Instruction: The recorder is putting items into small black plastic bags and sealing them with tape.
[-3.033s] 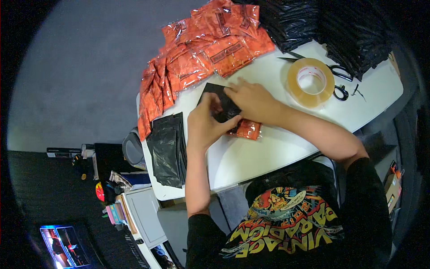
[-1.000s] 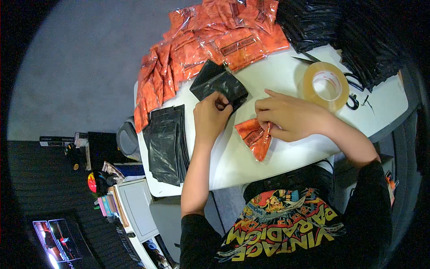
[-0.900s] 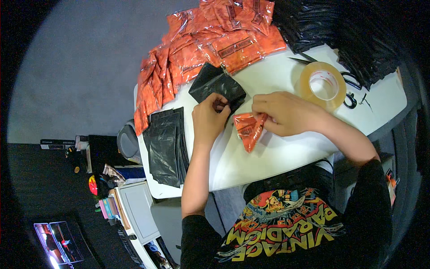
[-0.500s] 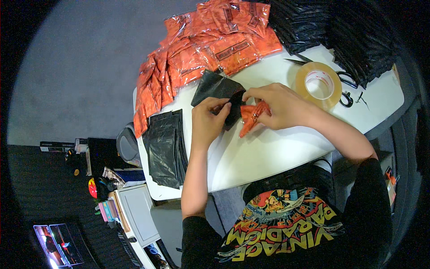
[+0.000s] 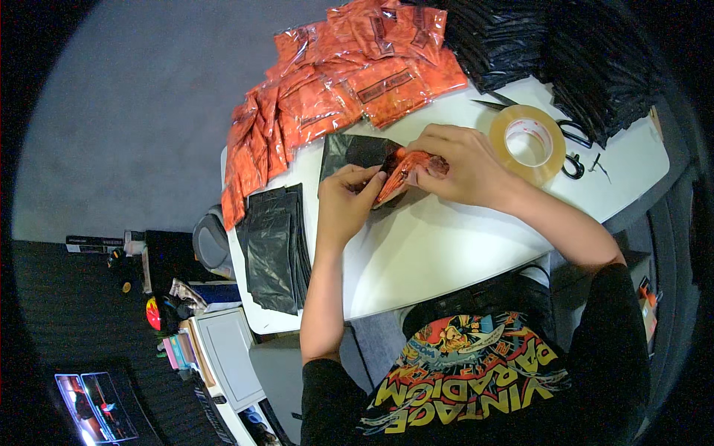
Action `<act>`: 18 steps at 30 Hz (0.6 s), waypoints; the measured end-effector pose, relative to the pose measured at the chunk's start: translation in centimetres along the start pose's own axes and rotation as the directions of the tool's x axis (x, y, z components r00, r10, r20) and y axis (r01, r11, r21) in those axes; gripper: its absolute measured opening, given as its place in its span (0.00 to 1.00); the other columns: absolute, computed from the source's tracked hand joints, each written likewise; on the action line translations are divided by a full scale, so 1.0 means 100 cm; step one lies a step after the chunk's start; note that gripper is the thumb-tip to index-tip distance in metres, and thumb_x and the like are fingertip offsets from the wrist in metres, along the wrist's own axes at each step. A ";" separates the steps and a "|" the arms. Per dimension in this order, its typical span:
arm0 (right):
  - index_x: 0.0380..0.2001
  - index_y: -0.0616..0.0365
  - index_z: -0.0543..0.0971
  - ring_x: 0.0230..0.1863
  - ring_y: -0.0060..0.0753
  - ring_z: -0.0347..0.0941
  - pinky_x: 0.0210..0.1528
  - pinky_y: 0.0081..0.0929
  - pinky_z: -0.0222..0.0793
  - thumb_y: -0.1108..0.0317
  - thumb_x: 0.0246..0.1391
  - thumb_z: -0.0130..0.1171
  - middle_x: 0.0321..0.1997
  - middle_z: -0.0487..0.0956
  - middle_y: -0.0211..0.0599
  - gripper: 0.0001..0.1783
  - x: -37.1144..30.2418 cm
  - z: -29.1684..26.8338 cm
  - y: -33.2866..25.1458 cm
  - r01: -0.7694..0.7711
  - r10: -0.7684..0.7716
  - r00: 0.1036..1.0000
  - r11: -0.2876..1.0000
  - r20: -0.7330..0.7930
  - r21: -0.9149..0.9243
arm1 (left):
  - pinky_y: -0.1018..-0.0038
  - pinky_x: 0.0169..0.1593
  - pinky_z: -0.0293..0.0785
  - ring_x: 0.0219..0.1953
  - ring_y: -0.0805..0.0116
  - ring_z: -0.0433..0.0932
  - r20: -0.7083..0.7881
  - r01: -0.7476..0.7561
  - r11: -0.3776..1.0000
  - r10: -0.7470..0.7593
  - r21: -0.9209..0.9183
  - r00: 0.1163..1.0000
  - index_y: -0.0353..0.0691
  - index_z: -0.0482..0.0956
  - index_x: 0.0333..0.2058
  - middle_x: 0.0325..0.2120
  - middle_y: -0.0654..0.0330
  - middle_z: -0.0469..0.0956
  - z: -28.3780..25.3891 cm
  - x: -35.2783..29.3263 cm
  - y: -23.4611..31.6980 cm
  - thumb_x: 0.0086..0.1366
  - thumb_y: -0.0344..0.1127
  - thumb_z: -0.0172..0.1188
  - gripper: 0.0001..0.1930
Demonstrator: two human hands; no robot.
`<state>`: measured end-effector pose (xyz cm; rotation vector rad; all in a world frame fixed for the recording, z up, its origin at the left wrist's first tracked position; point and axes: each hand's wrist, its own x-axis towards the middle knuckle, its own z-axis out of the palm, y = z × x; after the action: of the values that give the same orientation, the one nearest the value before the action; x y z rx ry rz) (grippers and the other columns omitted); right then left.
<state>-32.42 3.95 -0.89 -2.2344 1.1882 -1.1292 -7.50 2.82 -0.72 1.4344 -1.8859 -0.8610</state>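
Observation:
Between my hands is a black plastic bag (image 5: 349, 150), its mouth held apart. My left hand (image 5: 346, 202) pinches the bag's edge with thumb and fingers. In my right hand (image 5: 462, 167) is a bunched orange packet (image 5: 405, 175) in clear wrap, its front end at the mouth of the black bag. How far the packet reaches inside is hidden by the fingers. Just left of my left forearm lies a stack of flat black bags (image 5: 274, 249).
Orange packets in clear wrap (image 5: 342, 85) are heaped along the far edge of the white table (image 5: 416, 260). Piles of black bags (image 5: 513, 44) stand at the far right. A roll of clear tape (image 5: 547, 165) rests near black-handled scissors (image 5: 576, 134).
My right hand has brought the orange packet left and slightly up, into the black bag's mouth. The bag's far corner has dropped slightly; my left hand has stayed nearly in place.

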 end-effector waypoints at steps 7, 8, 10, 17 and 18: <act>0.42 0.58 0.85 0.35 0.48 0.80 0.40 0.38 0.77 0.60 0.48 0.76 0.36 0.83 0.39 0.20 0.005 0.006 0.014 0.211 -0.212 0.968 0.977 -0.138 -0.023 | 0.76 0.33 0.71 0.28 0.75 0.78 -0.073 -0.025 0.996 0.019 -0.090 0.997 0.29 0.88 0.44 0.27 0.56 0.83 0.007 0.000 -0.005 0.67 0.32 0.69 0.12; 0.42 0.58 0.85 0.35 0.48 0.80 0.40 0.38 0.77 0.60 0.48 0.76 0.36 0.83 0.39 0.20 0.005 0.006 0.014 0.210 -0.211 0.968 0.977 -0.139 -0.022 | 0.76 0.33 0.72 0.28 0.75 0.78 -0.073 -0.028 0.995 0.021 -0.093 0.997 0.29 0.88 0.44 0.28 0.56 0.83 0.007 0.001 -0.005 0.67 0.32 0.68 0.12; 0.40 0.58 0.85 0.34 0.48 0.80 0.38 0.38 0.77 0.62 0.48 0.77 0.37 0.83 0.41 0.18 0.003 0.005 0.011 0.041 -0.030 0.997 0.988 -0.076 0.150 | 0.76 0.33 0.72 0.29 0.75 0.78 -0.071 -0.032 0.995 0.025 -0.097 0.997 0.29 0.88 0.44 0.28 0.56 0.84 0.008 0.001 -0.001 0.67 0.32 0.68 0.12; 0.33 0.62 0.80 0.29 0.48 0.77 0.30 0.37 0.72 0.74 0.44 0.74 0.31 0.78 0.42 0.13 0.003 0.003 0.004 0.109 -0.106 0.977 0.994 -0.186 0.007 | 0.78 0.35 0.71 0.29 0.76 0.76 -0.096 -0.003 0.992 -0.009 -0.124 0.995 0.29 0.87 0.46 0.28 0.58 0.83 0.009 -0.001 0.002 0.68 0.32 0.67 0.13; 0.31 0.61 0.79 0.28 0.49 0.77 0.29 0.38 0.71 0.73 0.44 0.73 0.30 0.77 0.41 0.13 0.003 0.001 0.002 0.109 -0.115 0.974 0.993 -0.194 -0.039 | 0.78 0.35 0.71 0.29 0.77 0.76 -0.117 -0.010 0.988 -0.009 -0.155 0.993 0.30 0.87 0.47 0.27 0.58 0.83 0.010 -0.002 0.004 0.68 0.31 0.67 0.13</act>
<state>-32.34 3.55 -0.95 -2.2783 1.1704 -1.4129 -8.49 3.21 -0.99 1.3596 -1.6939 -0.8833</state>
